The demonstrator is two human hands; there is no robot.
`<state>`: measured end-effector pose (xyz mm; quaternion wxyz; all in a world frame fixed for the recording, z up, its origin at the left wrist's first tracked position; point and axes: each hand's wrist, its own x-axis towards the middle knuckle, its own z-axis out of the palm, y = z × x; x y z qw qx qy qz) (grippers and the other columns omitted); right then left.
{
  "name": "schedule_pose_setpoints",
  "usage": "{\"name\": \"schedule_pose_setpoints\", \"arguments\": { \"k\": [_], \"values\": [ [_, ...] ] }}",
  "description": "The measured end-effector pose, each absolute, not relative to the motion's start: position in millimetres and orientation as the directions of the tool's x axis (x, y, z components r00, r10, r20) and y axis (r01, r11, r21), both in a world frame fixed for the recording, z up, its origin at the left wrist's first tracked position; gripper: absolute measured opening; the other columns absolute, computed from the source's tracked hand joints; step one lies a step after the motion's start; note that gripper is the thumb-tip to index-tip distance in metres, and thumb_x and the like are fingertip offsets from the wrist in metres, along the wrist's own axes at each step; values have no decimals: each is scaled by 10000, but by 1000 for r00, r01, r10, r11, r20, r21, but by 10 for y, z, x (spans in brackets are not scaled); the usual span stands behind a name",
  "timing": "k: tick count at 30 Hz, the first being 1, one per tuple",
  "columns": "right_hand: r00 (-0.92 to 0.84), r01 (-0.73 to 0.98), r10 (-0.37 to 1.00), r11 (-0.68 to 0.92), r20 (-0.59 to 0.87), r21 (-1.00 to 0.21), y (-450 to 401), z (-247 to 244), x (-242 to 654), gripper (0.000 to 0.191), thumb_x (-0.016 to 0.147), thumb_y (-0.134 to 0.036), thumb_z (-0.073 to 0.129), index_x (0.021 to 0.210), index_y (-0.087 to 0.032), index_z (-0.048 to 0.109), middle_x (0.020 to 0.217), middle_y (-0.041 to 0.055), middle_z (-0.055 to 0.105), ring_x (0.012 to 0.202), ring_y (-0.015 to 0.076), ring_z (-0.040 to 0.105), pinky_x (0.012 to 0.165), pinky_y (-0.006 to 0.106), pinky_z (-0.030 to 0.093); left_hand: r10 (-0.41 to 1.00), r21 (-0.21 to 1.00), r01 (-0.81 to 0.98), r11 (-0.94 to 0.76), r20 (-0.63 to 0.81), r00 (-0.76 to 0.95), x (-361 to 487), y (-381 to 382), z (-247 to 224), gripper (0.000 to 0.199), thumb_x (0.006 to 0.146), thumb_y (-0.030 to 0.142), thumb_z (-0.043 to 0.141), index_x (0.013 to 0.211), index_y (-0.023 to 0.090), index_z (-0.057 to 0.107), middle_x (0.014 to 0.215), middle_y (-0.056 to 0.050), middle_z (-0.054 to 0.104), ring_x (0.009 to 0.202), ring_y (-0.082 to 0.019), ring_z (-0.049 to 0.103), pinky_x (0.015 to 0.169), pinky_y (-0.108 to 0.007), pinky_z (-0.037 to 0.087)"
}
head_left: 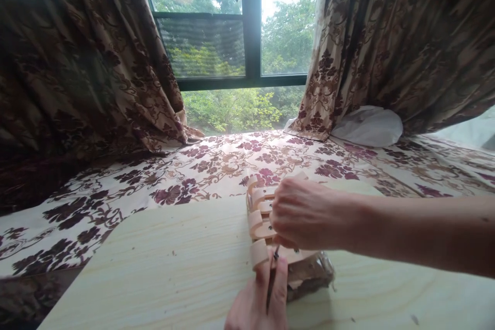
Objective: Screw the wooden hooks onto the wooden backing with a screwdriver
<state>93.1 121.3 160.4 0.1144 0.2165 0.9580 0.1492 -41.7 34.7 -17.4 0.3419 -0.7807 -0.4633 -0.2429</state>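
Note:
A light wooden piece (pixel 266 228) with several curved strips along its left side and small dark screws lies on the pale board. Under its near end is a brown block (pixel 309 278) wrapped in clear film or tape. My left hand (pixel 259 299) holds the piece's near end, two fingers on either side of a dark screw (pixel 276 256). Just above that screw my right hand (pixel 305 214) is closed in a fist, knuckles up, over the piece. A thin shaft shows below the fist; the rest of that tool is hidden inside it.
The pale wood-grain board (pixel 174 268) has rounded corners and small dark specks. Floral cloth (pixel 216 165) spreads beyond it to the window (pixel 253 26). Patterned curtains (pixel 96 62) hang at both sides. A white plastic bag (pixel 371 126) lies at the right curtain's foot.

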Motion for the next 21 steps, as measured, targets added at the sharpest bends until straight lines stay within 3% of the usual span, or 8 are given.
{"name": "schedule_pose_setpoints", "arguments": {
  "k": [5, 10, 14, 17, 21],
  "values": [
    [-877, 317, 415, 878, -241, 359, 1204, 1612, 945, 216, 810, -188, 554, 607, -160, 625, 633, 54, 630, 455, 118, 396, 456, 300, 201, 540, -243, 891, -383, 723, 430, -405, 352, -240, 520, 739, 38, 560, 1242, 155, 507, 1214, -158, 572, 837, -177, 657, 642, -228, 520],
    [-842, 347, 460, 862, -283, 370, 1158, 1622, 888, 259, 834, -201, 545, 590, -154, 619, 559, 52, 601, 425, 105, 363, 450, 294, 205, 537, -156, 887, -435, 746, 394, -381, 353, -273, 557, 743, 6, 537, 1281, 131, 462, 1250, -190, 541, 967, -219, 631, 708, -256, 525],
    [-802, 448, 530, 839, -275, 309, 1121, 1528, 1034, 236, 835, -169, 510, 633, -153, 631, 573, 46, 620, 420, 103, 376, 451, 286, 193, 522, -199, 883, -425, 743, 419, -416, 375, -253, 547, 739, 26, 560, 1269, 129, 477, 1242, -183, 550, 852, -185, 653, 679, -246, 522],
    [-785, 558, 584, 811, -206, 177, 1045, 1433, 1227, 179, 832, -140, 493, 733, -150, 643, 641, 55, 649, 490, 120, 474, 459, 279, 212, 446, -231, 867, -441, 782, 435, -476, 386, -152, 474, 744, 69, 569, 1213, 125, 523, 1153, -165, 612, 688, -125, 632, 613, -218, 500],
    [-701, 701, 712, 700, -48, 136, 949, 1306, 1339, 197, 870, -214, 458, 773, -148, 616, 709, 75, 670, 576, 156, 568, 482, 286, 242, 368, -90, 824, -560, 863, 345, -563, 382, 79, 248, 752, 86, 549, 986, 161, 577, 910, -59, 661, 686, -92, 603, 628, -183, 478]
  ]
}}
